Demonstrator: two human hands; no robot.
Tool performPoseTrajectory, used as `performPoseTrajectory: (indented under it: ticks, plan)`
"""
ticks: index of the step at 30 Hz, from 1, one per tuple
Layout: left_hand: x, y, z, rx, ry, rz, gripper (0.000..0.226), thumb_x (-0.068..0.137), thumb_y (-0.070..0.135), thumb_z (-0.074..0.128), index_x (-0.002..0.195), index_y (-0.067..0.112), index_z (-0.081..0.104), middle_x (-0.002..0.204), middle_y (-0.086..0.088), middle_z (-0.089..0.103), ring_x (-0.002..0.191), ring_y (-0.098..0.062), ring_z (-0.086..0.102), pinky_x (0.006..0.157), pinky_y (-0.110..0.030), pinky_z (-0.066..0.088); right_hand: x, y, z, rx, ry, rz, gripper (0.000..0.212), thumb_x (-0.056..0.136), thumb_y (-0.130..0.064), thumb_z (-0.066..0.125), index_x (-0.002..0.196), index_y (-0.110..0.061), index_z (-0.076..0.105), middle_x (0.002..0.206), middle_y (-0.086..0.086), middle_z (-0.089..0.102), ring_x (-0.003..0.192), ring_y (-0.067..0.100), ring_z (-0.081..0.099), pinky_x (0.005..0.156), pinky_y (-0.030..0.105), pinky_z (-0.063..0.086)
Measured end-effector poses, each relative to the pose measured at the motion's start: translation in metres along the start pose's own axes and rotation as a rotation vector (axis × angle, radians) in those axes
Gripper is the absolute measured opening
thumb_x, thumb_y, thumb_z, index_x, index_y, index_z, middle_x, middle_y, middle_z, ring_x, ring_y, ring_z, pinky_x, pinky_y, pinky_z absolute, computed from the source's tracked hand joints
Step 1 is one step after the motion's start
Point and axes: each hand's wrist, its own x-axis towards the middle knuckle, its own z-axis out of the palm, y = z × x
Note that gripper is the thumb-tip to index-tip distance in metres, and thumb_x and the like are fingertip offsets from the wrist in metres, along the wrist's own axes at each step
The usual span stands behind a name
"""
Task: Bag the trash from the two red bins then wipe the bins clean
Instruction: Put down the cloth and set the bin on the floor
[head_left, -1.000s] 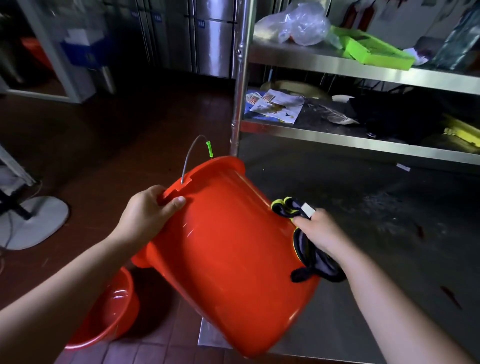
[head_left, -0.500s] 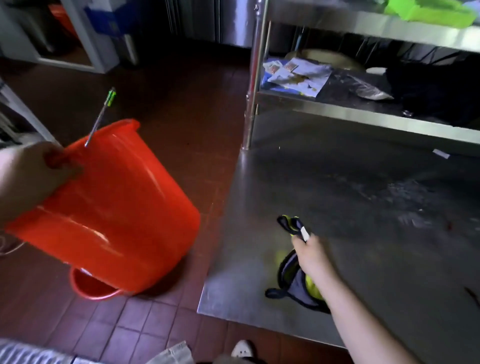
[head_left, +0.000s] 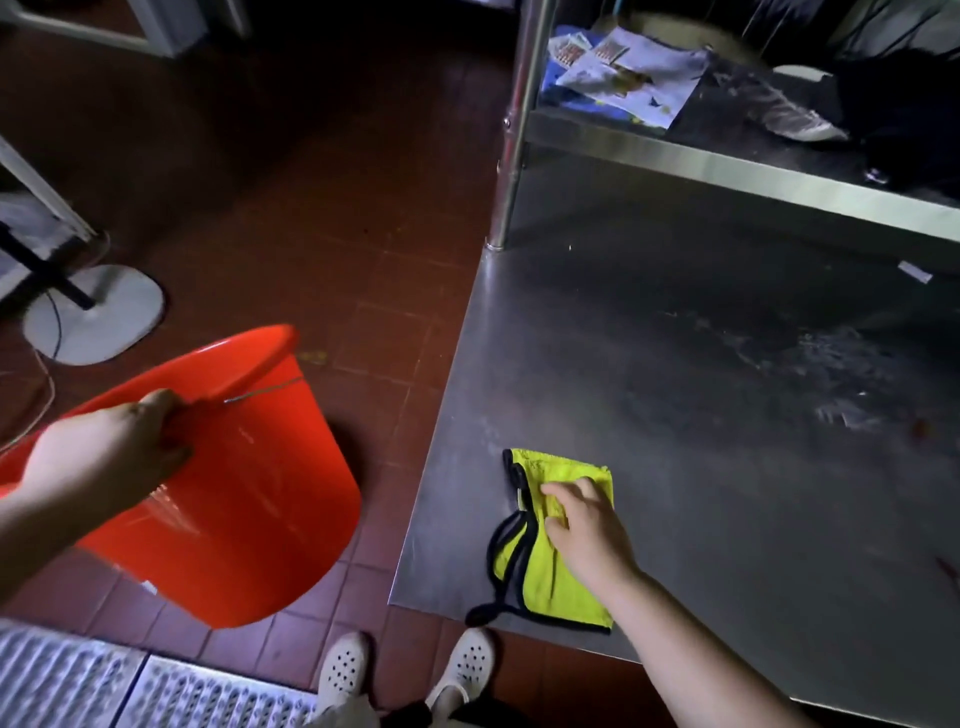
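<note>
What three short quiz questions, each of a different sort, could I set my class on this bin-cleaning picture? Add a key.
1. True or false: the left hand grips the red bin by its rim.
2. Multiple choice: the yellow cloth lies on (A) the tiled floor, (B) the steel table, (C) the upper shelf.
3. Fill the gap: the right hand rests on the cloth with its fingers ______.

Key: 1 true; 2 B; 3 spread flat, not curled round it.
</note>
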Motion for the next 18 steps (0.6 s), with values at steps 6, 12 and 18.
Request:
performPoseTrajectory:
  ticks: [6, 12, 18]
  plan:
    - [0.010, 0.004, 0.021, -0.062, -0.044, 0.086, 0.048, 0.060, 0.023, 0.077, 0.095, 0.030, 0.045, 0.058, 0.003, 0.055, 0.050, -0.024, 0.056, 0.049, -0.037, 0.051, 0.029, -0.009, -0.010, 0.037, 0.240, -0.029, 0.017, 0.085, -0.018, 0.063, 0.100, -0.021, 0.068, 0.104, -0.001, 0.060, 0.098, 0.021, 0.060, 0.075, 0.032, 0.045]
    - [0.041, 0.009, 0.029, 0.009, 0.015, 0.317, 0.048, 0.058, 0.025, 0.081, 0.098, 0.022, 0.054, 0.052, 0.002, 0.057, 0.042, -0.023, 0.057, 0.039, -0.026, 0.045, 0.040, -0.049, 0.005, -0.066, 0.144, 0.228, 0.030, 0.074, -0.040, 0.066, 0.081, -0.019, 0.047, 0.081, -0.004, 0.055, 0.075, 0.024, 0.056, 0.061, 0.033, 0.036]
    - [0.088, 0.016, 0.018, 0.005, 0.091, 0.544, 0.049, 0.045, 0.013, 0.091, 0.088, 0.006, 0.066, 0.049, -0.010, 0.061, 0.037, -0.029, 0.058, 0.037, -0.023, 0.040, 0.049, -0.076, 0.013, 0.050, 0.272, 0.450, 0.018, 0.085, -0.022, 0.059, 0.081, -0.005, 0.057, 0.084, 0.015, 0.066, 0.081, 0.031, 0.060, 0.062, 0.035, 0.035]
